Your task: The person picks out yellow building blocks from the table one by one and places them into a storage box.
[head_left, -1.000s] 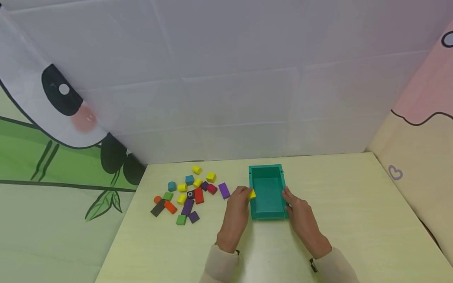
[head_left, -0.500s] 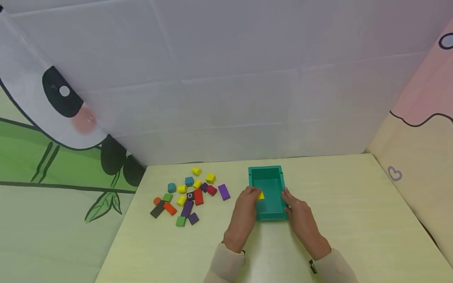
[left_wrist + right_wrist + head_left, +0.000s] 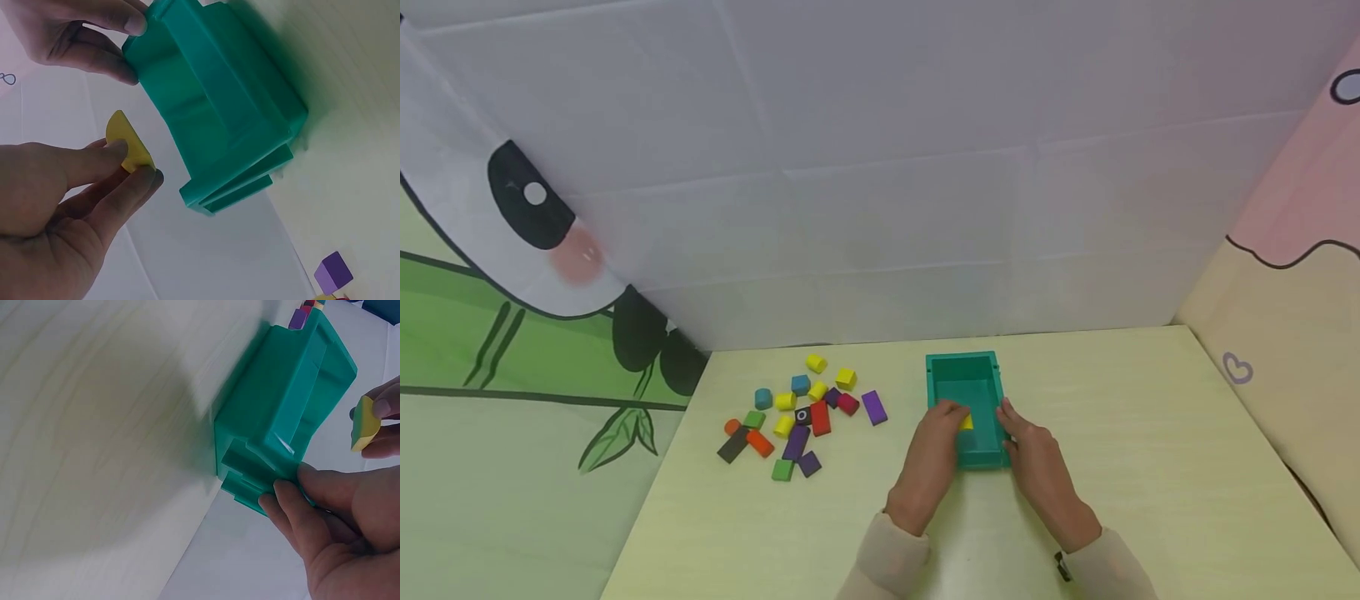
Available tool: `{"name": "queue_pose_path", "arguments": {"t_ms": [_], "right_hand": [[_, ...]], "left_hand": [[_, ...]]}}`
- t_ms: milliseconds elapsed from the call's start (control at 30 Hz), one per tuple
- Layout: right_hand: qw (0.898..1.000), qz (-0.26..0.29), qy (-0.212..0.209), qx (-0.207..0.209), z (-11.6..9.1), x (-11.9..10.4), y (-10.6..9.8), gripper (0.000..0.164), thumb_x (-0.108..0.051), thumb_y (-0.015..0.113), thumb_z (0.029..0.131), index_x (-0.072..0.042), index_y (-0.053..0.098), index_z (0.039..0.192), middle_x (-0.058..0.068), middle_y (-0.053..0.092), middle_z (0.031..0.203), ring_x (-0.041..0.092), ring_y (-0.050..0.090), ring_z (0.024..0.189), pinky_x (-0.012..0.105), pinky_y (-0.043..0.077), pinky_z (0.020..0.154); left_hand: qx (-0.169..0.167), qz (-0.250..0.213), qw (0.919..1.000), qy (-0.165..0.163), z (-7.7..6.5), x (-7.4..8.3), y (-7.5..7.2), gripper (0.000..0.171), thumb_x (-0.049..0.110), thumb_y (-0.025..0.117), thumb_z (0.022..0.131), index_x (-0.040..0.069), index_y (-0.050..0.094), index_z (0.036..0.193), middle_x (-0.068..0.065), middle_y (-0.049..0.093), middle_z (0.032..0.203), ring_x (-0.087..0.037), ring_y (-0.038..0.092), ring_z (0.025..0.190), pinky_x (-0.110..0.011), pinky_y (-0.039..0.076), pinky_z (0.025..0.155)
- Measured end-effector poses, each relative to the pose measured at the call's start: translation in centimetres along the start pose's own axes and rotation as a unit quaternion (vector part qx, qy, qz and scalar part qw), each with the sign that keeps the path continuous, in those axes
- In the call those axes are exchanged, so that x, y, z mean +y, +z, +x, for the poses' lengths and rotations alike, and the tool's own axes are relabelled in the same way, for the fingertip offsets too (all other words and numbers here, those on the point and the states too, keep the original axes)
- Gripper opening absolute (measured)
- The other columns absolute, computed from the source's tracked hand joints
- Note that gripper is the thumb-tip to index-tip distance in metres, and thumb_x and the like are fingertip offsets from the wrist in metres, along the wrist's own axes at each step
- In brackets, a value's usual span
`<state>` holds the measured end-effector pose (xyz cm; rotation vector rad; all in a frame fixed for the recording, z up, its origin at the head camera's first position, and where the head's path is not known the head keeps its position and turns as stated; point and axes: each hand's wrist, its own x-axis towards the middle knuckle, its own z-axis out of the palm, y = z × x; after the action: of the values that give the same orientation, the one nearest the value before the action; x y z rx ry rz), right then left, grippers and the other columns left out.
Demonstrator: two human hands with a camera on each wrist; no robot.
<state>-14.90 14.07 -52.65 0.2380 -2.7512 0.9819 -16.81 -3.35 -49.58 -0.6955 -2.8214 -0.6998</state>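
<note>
Yellow block (image 3: 129, 142) is pinched between thumb and fingers of the left hand (image 3: 931, 450) and held over the opening of the green tray (image 3: 967, 387), clear of its walls. At the tray's four o'clock, its side is gripped by the right hand (image 3: 1037, 457), set apart from the left. At nine o'clock, coloured blocks (image 3: 796, 443) are scattered on the bench (image 3: 1150, 433); at twelve, a pale cloth (image 3: 887, 208) is hung.
</note>
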Motion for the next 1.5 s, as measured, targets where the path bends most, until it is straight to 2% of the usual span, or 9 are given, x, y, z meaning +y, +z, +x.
{"name": "queue_pose_path", "arguments": {"t_ms": [167, 333, 567, 933, 1500], "right_hand": [[1.000, 0.000, -0.004, 0.004, 0.0, 0.1, 0.1, 0.053, 0.016, 0.077, 0.084, 0.015, 0.062, 0.135, 0.026, 0.057, 0.147, 0.046, 0.064, 0.125, 0.055, 0.059, 0.095], [1.000, -0.003, -0.004, 0.003, 0.0, 0.3, 0.2, 0.053, 0.016, 0.078, 0.084, 0.014, 0.062, 0.135, 0.025, 0.057, 0.148, 0.046, 0.065, 0.124, 0.055, 0.060, 0.094], [1.000, 0.000, 0.000, 0.004, 0.0, 0.3, 0.2, 0.052, 0.016, 0.077, 0.085, 0.014, 0.063, 0.135, 0.025, 0.057, 0.148, 0.046, 0.064, 0.124, 0.055, 0.059, 0.094], [1.000, -0.003, -0.008, 0.006, -0.2, 0.4, 0.3, 0.054, 0.015, 0.077, 0.084, 0.014, 0.062, 0.136, 0.025, 0.057, 0.148, 0.046, 0.064, 0.125, 0.055, 0.059, 0.094], [1.000, -0.003, -0.005, 0.006, -0.1, 0.4, 0.3, 0.054, 0.016, 0.077, 0.084, 0.014, 0.062, 0.135, 0.025, 0.057, 0.147, 0.046, 0.064, 0.124, 0.055, 0.060, 0.092]], "left_hand": [[0.003, 0.015, 0.9998, 0.008, 0.2, 0.2, 0.5, 0.035, -0.015, 0.064, 0.096, -0.001, 0.074, 0.126, -0.011, 0.070, 0.121, -0.025, 0.068, 0.114, -0.032, 0.057, 0.104], [-0.013, 0.027, 0.9995, 0.007, 0.4, 0.3, 1.2, 0.032, -0.012, 0.065, 0.097, 0.000, 0.074, 0.125, -0.011, 0.070, 0.119, -0.025, 0.068, 0.111, -0.033, 0.059, 0.100], [-0.031, 0.086, 0.9958, 0.010, 0.4, 0.3, 2.2, 0.030, -0.009, 0.074, 0.092, 0.003, 0.077, 0.119, -0.009, 0.069, 0.113, -0.023, 0.067, 0.104, -0.030, 0.061, 0.092], [-0.046, 0.122, 0.9914, 0.001, 0.6, 0.2, 2.8, 0.023, -0.008, 0.075, 0.090, 0.005, 0.080, 0.109, -0.008, 0.069, 0.102, -0.022, 0.067, 0.094, -0.028, 0.061, 0.084], [-0.073, 0.160, 0.9841, -0.028, 1.3, 0.2, 4.0, 0.019, -0.002, 0.081, 0.089, 0.006, 0.079, 0.106, -0.011, 0.070, 0.101, -0.023, 0.069, 0.093, -0.030, 0.064, 0.082]]}}
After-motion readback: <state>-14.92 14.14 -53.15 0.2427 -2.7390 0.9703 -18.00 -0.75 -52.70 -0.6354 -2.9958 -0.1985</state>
